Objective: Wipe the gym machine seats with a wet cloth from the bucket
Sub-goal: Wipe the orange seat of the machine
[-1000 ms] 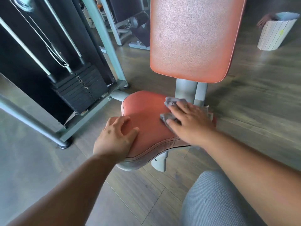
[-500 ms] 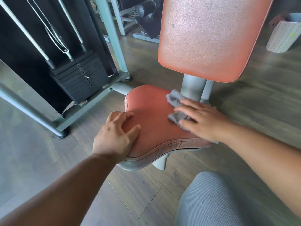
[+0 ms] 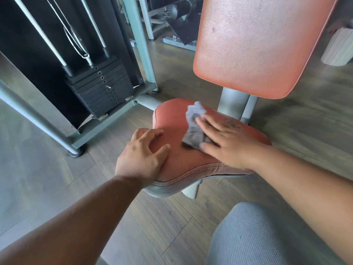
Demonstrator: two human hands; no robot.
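Note:
An orange-red padded seat (image 3: 175, 161) of a gym machine lies in the middle of the view, with its matching backrest (image 3: 256, 44) upright behind it. A grey cloth (image 3: 193, 127) lies on the seat's middle. My right hand (image 3: 227, 144) presses flat on the cloth's right part, fingers spread and pointing left. My left hand (image 3: 142, 157) rests on the seat's front left corner, fingers curled over the pad and thumb on top. A white ribbed bucket (image 3: 338, 48) stands on the floor at the far right, partly cut off by the frame edge.
A black weight stack (image 3: 101, 87) in a grey steel frame (image 3: 38, 119) stands to the left. The seat post (image 3: 233, 104) rises behind the seat. More machine parts are at the back. My knee in grey fabric (image 3: 254, 236) fills the lower right. The floor is wood plank.
My right hand has slid the cloth leftward across the seat, from its back right toward the middle. The left hand has stayed on the front left corner. The camera has shifted slightly.

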